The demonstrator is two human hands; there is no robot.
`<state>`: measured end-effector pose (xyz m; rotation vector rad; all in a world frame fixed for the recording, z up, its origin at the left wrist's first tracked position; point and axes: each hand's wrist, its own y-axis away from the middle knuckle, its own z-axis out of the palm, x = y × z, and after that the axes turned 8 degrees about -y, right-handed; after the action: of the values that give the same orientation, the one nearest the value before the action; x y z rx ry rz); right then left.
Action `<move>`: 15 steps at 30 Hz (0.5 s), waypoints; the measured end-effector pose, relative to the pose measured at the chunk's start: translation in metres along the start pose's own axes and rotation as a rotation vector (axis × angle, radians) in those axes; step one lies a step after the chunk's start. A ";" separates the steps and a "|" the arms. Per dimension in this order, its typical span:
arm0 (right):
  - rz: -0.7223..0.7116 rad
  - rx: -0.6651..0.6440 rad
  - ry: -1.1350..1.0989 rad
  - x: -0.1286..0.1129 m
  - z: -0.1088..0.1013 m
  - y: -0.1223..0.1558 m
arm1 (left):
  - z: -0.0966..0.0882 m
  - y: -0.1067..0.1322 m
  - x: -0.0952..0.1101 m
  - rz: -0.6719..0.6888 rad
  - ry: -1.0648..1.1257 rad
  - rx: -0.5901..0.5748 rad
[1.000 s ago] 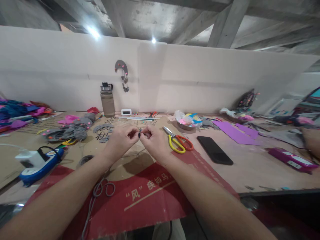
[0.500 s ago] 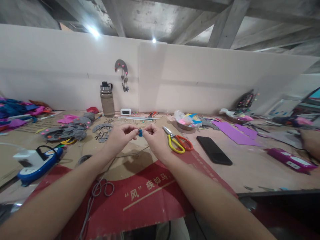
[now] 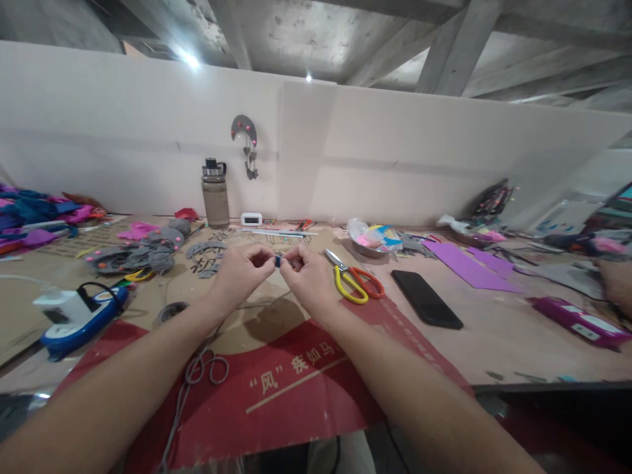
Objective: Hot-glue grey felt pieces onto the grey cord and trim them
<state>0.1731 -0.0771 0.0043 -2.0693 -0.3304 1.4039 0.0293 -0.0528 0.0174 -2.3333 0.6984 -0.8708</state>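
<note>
Between the fingertips of my left hand (image 3: pixel 245 273) and my right hand (image 3: pixel 307 275) is a small dark-blue piece (image 3: pixel 278 262), pinched from both sides above the cardboard. Its exact kind is too small to make out, and fingers cover most of it. A grey cord (image 3: pixel 259 305) runs beneath my hands, and its loops (image 3: pixel 210 370) lie on the red part of the sheet (image 3: pixel 296 395). Just right of my right hand rest scissors (image 3: pixel 351 280) with one yellow and one orange handle, blades apart. Grey felt cut-outs (image 3: pixel 207 253) lie beyond my left hand.
A black phone (image 3: pixel 427 299), purple sheets (image 3: pixel 469 266) and a magenta power strip (image 3: pixel 580 320) lie to the right. A bottle (image 3: pixel 216 197) and a small white clock (image 3: pixel 251 219) stand by the wall. Left are a blue power strip (image 3: pixel 93 322) and grey felt pieces (image 3: pixel 138 250). Another person's hand (image 3: pixel 618 283) shows at far right.
The blue piece shows less now, as my fingers have closed in around it and turned it slightly. The whole view has shifted a little; the things on the table stay in place.
</note>
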 end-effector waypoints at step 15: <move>-0.015 0.005 -0.015 -0.001 0.000 0.001 | -0.005 -0.001 0.004 -0.078 0.125 -0.081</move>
<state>0.1722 -0.0784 0.0041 -2.0485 -0.3474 1.4108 0.0289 -0.0560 0.0229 -2.4079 0.7097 -1.0485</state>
